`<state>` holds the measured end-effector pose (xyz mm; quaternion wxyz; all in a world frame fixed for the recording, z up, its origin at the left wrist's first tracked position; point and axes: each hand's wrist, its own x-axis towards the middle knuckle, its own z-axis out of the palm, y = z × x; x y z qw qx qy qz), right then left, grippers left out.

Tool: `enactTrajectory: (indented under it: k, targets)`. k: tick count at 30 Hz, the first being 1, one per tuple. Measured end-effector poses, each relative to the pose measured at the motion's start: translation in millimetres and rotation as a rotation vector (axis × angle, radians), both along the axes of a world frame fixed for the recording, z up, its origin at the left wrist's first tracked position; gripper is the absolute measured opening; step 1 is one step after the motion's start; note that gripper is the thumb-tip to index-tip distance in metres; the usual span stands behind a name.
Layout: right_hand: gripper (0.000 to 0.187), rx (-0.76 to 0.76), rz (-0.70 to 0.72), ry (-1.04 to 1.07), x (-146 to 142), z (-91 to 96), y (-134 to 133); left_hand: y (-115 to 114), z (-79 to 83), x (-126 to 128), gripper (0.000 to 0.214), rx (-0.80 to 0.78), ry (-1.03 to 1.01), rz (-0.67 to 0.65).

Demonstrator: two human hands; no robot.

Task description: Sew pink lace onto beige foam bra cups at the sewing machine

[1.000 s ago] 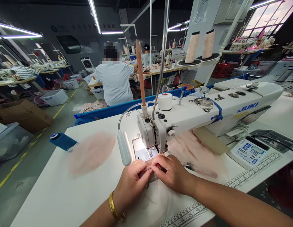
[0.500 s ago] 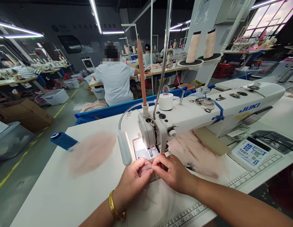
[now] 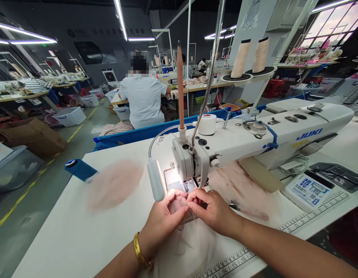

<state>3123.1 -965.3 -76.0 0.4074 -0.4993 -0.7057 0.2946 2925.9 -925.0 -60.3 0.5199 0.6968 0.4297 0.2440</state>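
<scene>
My left hand (image 3: pixel 167 216) and my right hand (image 3: pixel 212 208) meet just in front of the sewing machine's needle area (image 3: pixel 189 185). Sheer pale fabric (image 3: pixel 186 243) is pinched between the fingertips of both, and it drapes down over the table edge toward me. The white sewing machine (image 3: pixel 237 143) stands behind my hands, with a lit lamp (image 3: pixel 156 179) beside its head. A gold bangle circles my left wrist. The exact edge held between the fingers is too small to make out.
Sheer pink fabric (image 3: pixel 117 185) lies left on the white table (image 3: pixel 66 231), near a blue thread cone (image 3: pixel 80 170). More pink fabric (image 3: pixel 239 191) lies right, under the machine arm. A ruler strip (image 3: pixel 237 266) runs along the front edge. A co-worker (image 3: pixel 142 96) sits ahead.
The view has shifted slightly, so the machine sits a little further right. My left fingers have loosened and lifted a little; both hands stay together at the fabric.
</scene>
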Motion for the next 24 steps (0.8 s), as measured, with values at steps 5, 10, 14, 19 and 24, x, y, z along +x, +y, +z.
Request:
enactTrajectory:
  k: [5,10,14,19,24]
  targets:
    - [0.016,-0.010,-0.004,-0.018,0,-0.9,0,1,-3.9,-1,0.037,-0.085,0.014,0.012]
    - [0.015,0.027,-0.032,-0.085,-4,-3.6,2,0,-7.1,1,0.022,0.054,0.105,0.008]
    - [0.018,0.028,-0.109,-0.243,-8,-7.7,5,-2,-13.2,4,0.009,0.383,0.256,-0.033]
    - [0.016,0.014,-0.162,-0.347,-10,-10.2,8,-3,-17.1,5,0.010,0.908,0.402,-0.012]
    - [0.014,0.051,-0.181,-0.367,-8,-11.7,9,-6,-17.1,4,0.026,1.091,0.449,-0.202]
